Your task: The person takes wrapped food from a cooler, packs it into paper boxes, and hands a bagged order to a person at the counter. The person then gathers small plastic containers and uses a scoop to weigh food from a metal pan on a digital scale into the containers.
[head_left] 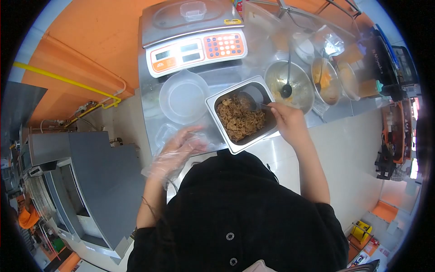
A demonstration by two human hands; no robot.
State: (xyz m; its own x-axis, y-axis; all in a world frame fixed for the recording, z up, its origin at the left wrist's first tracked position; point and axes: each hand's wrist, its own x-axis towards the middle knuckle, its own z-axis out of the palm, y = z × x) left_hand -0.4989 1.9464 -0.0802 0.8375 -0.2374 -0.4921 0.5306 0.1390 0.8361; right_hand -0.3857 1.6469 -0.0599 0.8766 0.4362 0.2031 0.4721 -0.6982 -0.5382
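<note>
My right hand is pinched on the thin metal handle of a spoon, near the right rim of a steel pan. The spoon's other end reaches into the pan and is hard to make out. Brown, minced-looking food fills much of the steel pan, which sits tilted at the table's front edge. My left hand, in a loose clear plastic glove, has its fingers apart left of the pan. Beside it lies a small clear plastic container, partly covered by the hand. A round translucent tub stands just behind.
A digital scale stands at the back, with a small clear container on its plate. To the right are a steel bowl with a black ladle and another bowl with orange contents. A grey cabinet stands at left.
</note>
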